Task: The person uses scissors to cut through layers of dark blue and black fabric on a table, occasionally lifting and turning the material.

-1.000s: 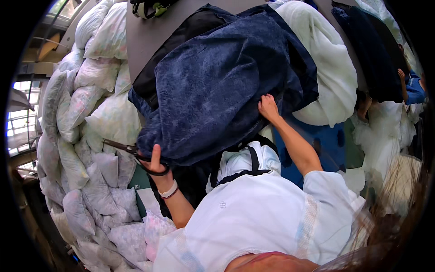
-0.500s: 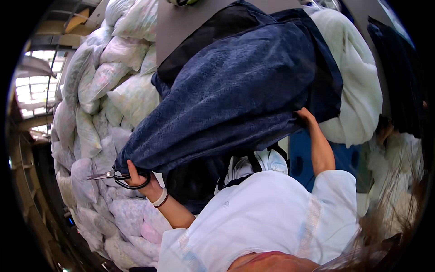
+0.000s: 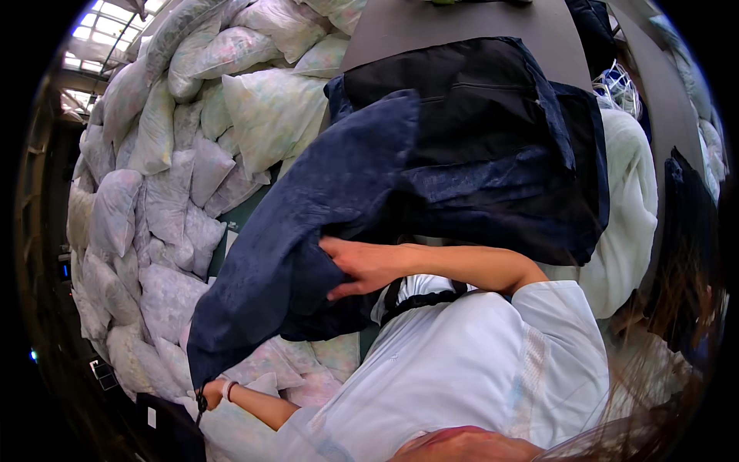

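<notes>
Cloth [image 3: 262,262] now stretches off the table's [image 3: 454,19] near left side, leaving its black side [image 3: 477,81] exposed there. Left hand [image 3: 212,393] pinches its end farthest from the table; right hand [image 3: 369,264] has shifted to its middle, thumb spread, grip unclear.

Past the left edge of the grey desk [image 3: 454,21] we see a tall heap of plump pillows [image 3: 273,104], pale with faint pastel patterning. Toward the desk's right side we have a thick white cloth [image 3: 630,208], bunched in soft folds, and just beyond it a tangle of pale strands [image 3: 616,91]. Bright window panes [image 3: 108,31] show behind our pillows.
</notes>
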Demonstrator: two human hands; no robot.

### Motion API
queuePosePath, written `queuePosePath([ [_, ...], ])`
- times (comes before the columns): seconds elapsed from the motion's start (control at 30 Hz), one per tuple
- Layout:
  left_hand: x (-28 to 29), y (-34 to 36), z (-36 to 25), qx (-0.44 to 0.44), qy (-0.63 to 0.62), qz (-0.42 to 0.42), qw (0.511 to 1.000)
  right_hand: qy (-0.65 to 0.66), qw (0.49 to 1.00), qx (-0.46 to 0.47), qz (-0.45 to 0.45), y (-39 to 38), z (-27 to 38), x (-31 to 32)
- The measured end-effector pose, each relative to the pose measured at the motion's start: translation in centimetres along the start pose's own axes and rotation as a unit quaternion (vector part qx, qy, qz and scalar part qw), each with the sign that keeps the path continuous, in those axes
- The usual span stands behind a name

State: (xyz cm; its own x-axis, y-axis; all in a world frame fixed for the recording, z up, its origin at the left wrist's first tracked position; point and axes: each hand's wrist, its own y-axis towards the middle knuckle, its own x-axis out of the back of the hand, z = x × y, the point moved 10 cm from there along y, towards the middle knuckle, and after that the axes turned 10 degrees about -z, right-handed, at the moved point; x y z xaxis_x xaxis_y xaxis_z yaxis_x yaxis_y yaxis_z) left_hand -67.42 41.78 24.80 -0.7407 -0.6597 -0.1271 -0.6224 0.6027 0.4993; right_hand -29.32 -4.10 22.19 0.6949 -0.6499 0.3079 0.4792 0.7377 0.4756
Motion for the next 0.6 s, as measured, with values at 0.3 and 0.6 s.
queuePosePath([
  [0.3, 17.2, -2.4, 22.6, 0.184, 0.405, 0.066, 0.893, -0.22, 0.904, -0.365, -0.024, -0.9, -21.8, -8.6],
  [0.6, 19.3, -30.9, 34.9, 0.382, 0.606, 0.283, 0.637, -0.263, 0.835, -0.477, 0.079, -15.4, -26.3, 2.2],
])
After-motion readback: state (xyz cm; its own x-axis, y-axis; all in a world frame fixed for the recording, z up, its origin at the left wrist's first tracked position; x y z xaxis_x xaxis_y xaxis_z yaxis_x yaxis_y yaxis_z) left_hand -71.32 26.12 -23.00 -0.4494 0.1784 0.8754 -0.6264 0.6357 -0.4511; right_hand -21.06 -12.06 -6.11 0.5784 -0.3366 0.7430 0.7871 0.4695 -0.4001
